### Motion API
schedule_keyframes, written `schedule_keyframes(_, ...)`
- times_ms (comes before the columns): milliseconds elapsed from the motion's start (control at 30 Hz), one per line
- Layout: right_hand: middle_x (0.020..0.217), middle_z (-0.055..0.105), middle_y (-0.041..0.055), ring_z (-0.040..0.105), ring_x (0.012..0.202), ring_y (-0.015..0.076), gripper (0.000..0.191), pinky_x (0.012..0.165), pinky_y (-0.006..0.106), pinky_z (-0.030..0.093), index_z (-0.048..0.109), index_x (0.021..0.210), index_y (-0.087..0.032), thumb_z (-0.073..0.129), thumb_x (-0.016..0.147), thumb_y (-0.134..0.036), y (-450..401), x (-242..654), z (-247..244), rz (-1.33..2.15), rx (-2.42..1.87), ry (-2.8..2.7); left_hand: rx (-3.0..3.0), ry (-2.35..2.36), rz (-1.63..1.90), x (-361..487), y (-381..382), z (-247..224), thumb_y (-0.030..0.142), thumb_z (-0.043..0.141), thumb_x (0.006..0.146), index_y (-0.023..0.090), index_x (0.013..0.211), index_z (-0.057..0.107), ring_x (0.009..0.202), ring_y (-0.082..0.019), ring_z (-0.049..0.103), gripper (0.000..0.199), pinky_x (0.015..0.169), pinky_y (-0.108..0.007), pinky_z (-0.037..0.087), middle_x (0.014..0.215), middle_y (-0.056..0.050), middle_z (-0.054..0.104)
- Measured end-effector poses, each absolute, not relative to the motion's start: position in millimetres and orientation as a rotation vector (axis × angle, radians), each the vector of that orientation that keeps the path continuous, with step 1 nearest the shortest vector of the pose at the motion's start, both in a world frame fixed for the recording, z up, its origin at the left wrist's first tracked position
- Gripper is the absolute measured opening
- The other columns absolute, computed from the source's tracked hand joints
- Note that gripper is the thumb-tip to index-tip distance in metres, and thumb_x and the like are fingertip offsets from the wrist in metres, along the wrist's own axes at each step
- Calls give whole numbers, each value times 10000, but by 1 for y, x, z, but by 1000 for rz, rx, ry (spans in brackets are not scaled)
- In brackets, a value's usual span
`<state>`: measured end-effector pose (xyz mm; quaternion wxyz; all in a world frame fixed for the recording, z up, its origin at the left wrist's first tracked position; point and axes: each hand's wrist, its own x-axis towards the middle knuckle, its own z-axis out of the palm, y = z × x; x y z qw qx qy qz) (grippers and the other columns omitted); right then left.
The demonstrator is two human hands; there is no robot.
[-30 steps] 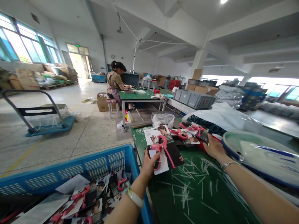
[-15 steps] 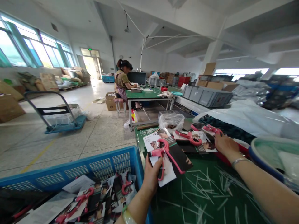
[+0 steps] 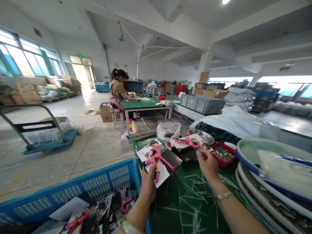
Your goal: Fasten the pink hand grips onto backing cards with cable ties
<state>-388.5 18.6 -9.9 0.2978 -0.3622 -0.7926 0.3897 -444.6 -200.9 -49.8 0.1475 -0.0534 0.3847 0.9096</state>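
Observation:
My left hand is closed on a pink hand grip strengthener that lies on a printed card, thumb on top at its near end. To the right, another pink hand grip strengthener rests on its card on the green table. At the lower right edge of that card is my right hand, fingers curled in a pinch; whether something small is between them is hidden. Several more carded strengtheners lie in the blue crate at the left.
A red tray of small metal parts stands beyond my right hand, beside a metal bowl and a plastic bag. Thin white strips litter the table. Stacked large basins crowd the right. A co-worker sits further back.
My right hand has come off the far hand grip strengthener and drawn back left and nearer. The metal bowl and red tray now show. My left hand keeps its hold; the view has swung right.

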Motion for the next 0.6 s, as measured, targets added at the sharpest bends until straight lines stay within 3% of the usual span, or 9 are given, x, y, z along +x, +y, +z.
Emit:
schedule_keyframes(133,778,543,18,590,713,158,292,576,269,555,494,1005,-191,543,816,-408,42,-369,-23,1449,-1210,-1681,-139,1118,2598,-444,-201,-48,279,678,726,233,1170,483,892,-209,668,488,726,-294,546,1101,-63,647)
schedule_keyframes(367,730,565,-8,553,585,97,238,502,209,506,556,893,-169,673,757,-324,64,-403,-9,1901,-1247,-1364,-109,1127,2580,-441,-203,-43,273,668,736,212,1132,493,914,-208,660,437,721,-276,547,1106,-79,637)
schedule_keyframes(600,1127,563,73,581,933,181,317,774,379,509,527,1151,-158,531,881,-323,82,-424,-4,2064,-1317,-1309,-7,1212,2465,-444,-203,-42,316,726,675,196,1146,497,821,-210,672,538,718,-316,544,1024,-90,659)
